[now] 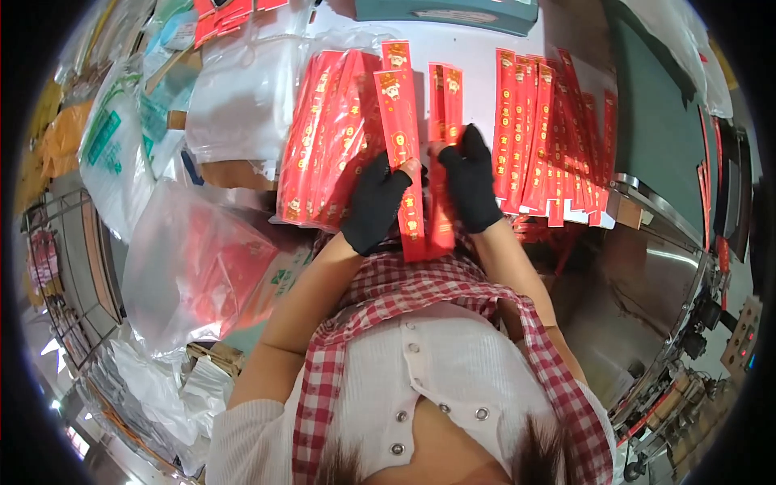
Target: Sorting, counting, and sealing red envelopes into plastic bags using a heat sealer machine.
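My left hand (377, 202), in a black glove with a bare thumb tip, grips long narrow red paper strips (402, 162) printed in gold; one lies slightly offset over another. Close beside it, my right hand (469, 182), also gloved in black, is closed on more red strips (443, 210), which stand upright and hang past the table's near edge. Left of my hands, a clear plastic bag (327, 145) is packed with similar red strips. To the right, a fanned row of loose red strips (533, 137) lies on the white table (477, 48).
A grey-blue box (449, 12) stands at the table's far edge. Clear plastic bags (238, 105) are stacked at the left, above a large bag with red contents (218, 267). On the right are a green panel (659, 121) and machinery with a control box (740, 335).
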